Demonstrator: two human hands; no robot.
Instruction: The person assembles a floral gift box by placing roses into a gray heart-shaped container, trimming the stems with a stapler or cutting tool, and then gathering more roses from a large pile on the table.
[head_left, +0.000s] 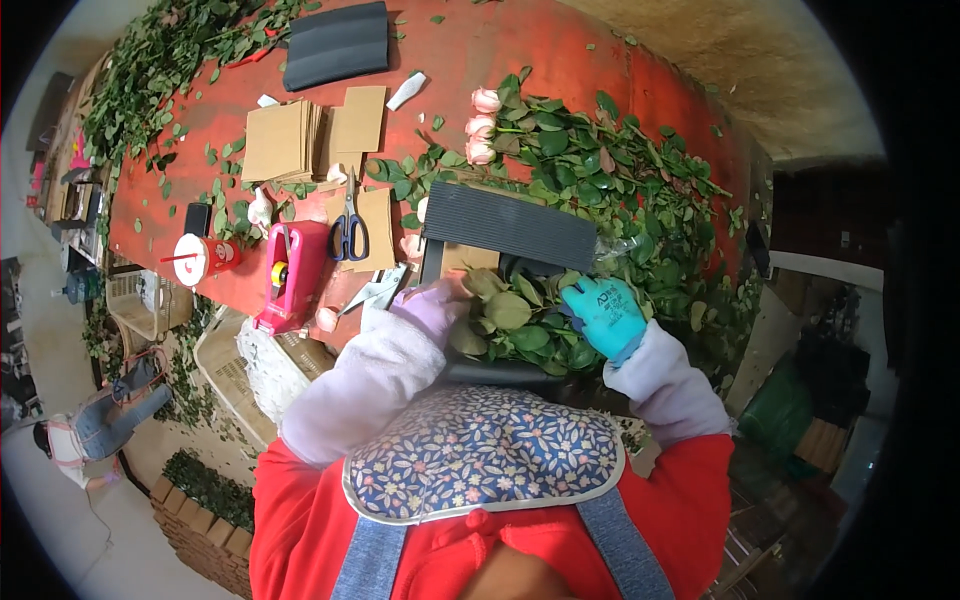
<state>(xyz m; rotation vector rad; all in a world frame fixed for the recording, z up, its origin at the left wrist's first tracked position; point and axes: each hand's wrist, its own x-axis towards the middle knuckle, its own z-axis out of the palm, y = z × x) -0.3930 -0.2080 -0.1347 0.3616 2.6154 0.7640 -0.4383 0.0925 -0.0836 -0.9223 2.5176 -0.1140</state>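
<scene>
My left hand, in a lilac glove, is closed at the left end of a bunch of leafy stems; what its fingers grip is hidden. My right hand, in a teal glove, is closed on the leafy stems at their right. Just beyond both hands lie a dark ribbed board and a piece of brown card. Grey shears and a loose pink bloom lie left of my left hand. Further back, three pink roses rest on heaped foliage.
The red table holds brown paper sheets, blue-handled scissors, a pink tape dispenser, a lidded cup, a phone and a black sheet. Baskets stand at the left. A person is at far left.
</scene>
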